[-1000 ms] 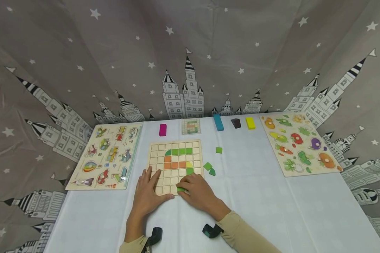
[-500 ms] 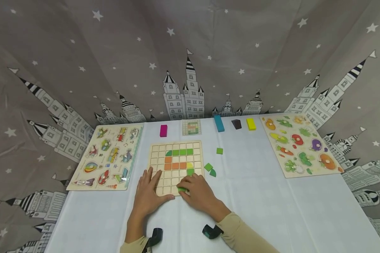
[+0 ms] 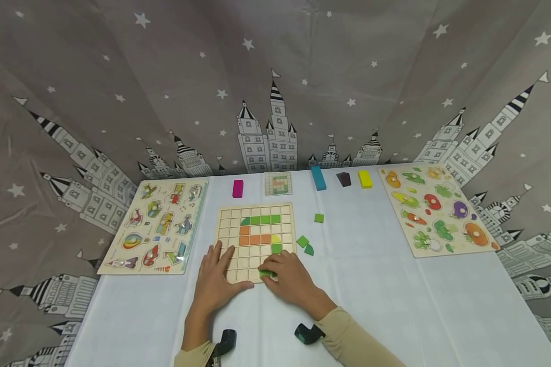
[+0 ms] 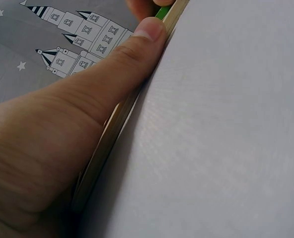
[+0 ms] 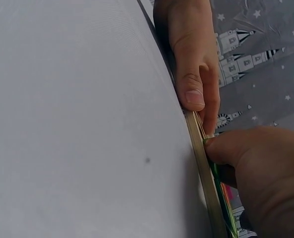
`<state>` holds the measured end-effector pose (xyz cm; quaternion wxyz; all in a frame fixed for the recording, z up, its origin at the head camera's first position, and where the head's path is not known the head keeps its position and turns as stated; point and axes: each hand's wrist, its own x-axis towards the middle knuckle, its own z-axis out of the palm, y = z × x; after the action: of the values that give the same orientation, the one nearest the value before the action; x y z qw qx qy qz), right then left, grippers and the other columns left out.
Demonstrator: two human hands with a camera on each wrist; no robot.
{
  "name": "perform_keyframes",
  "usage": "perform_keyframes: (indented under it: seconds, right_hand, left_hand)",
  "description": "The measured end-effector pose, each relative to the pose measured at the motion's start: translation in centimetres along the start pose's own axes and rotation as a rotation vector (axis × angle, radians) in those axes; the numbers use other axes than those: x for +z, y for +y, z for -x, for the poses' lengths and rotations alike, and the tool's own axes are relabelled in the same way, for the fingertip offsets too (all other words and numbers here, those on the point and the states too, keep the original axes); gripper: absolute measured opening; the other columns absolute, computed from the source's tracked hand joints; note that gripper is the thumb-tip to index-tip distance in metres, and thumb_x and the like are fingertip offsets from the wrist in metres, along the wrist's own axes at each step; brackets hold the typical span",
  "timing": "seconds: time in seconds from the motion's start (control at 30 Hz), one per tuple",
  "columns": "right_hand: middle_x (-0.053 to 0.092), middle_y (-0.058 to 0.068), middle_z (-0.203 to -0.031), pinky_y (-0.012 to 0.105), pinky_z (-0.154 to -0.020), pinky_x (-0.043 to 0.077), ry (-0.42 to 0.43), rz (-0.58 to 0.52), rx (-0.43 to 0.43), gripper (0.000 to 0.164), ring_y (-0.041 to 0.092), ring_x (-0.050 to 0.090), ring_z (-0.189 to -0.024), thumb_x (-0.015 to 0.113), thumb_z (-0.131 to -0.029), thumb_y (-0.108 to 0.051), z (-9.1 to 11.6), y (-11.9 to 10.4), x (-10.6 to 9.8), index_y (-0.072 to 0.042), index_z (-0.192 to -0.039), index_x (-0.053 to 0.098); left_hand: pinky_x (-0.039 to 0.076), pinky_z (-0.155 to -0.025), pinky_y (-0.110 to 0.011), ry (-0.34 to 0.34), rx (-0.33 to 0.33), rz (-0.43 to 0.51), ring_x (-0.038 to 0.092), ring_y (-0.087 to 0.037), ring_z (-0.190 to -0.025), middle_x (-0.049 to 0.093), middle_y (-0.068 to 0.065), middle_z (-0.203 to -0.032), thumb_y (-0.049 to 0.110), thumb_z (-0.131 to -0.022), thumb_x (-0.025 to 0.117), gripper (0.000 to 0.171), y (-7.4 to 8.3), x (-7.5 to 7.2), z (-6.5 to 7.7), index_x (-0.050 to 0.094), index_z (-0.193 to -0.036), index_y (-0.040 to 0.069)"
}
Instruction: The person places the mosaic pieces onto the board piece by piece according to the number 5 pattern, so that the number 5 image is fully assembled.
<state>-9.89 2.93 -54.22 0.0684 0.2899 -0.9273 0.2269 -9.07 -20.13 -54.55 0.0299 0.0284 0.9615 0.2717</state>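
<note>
A square wooden grid board (image 3: 236, 260) lies on the white table, with green, orange and yellow tiles set in some of its cells. My left hand (image 3: 213, 280) rests on its near left corner, fingers spread and fairly straight, the thumb along the near edge. At the near edge, right of the middle, my right hand (image 3: 286, 278) pinches a green tile (image 3: 265, 273) against the board. Fingers partly cover this tile, so its exact shape is hidden. In the left wrist view, the left thumb presses on the board's rim (image 4: 100, 153).
Right of the board lie two loose green square tiles (image 3: 302, 241) and a green quarter-round tile (image 3: 309, 250). Behind it is a pattern card (image 3: 268, 186), with magenta, blue, black and yellow blocks (image 3: 365, 179) along the back. Picture puzzles (image 3: 151, 232) flank both sides.
My right hand has shifted very slightly to the right along the near edge, and a little more of the green tile shows. The left hand keeps its place.
</note>
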Motion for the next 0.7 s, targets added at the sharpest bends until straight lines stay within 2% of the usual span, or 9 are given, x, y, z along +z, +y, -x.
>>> perform_keyframes:
  seconds: [0.33,0.7]
  right_hand:
    - [0.073,-0.015,-0.103,0.023,-0.073,0.043,0.033,-0.013,0.002,0.009,0.009,0.058,-0.088,0.074,-0.093,-0.033,0.04,0.02,-0.04,-0.030,-0.100,0.079]
    - [0.074,-0.014,-0.104,0.024,-0.072,0.042,0.026,0.014,0.002,0.010,0.010,0.056,-0.086,0.075,-0.093,-0.032,0.11,-0.14,-0.47,-0.029,-0.101,0.081]
  left_hand:
    - [0.009,-0.128,-0.063,-0.001,-0.008,0.019,0.005,-0.044,-0.159,0.013,-0.020,-0.171,0.062,-0.066,0.088,0.117,0.05,-0.06,0.09,0.038,-0.158,0.012]
    - [0.010,-0.128,-0.064,-0.003,-0.008,0.006,0.005,-0.044,-0.159,0.014,-0.020,-0.171,0.065,-0.066,0.087,0.117,-0.18,0.04,0.04,0.037,-0.159,0.013]
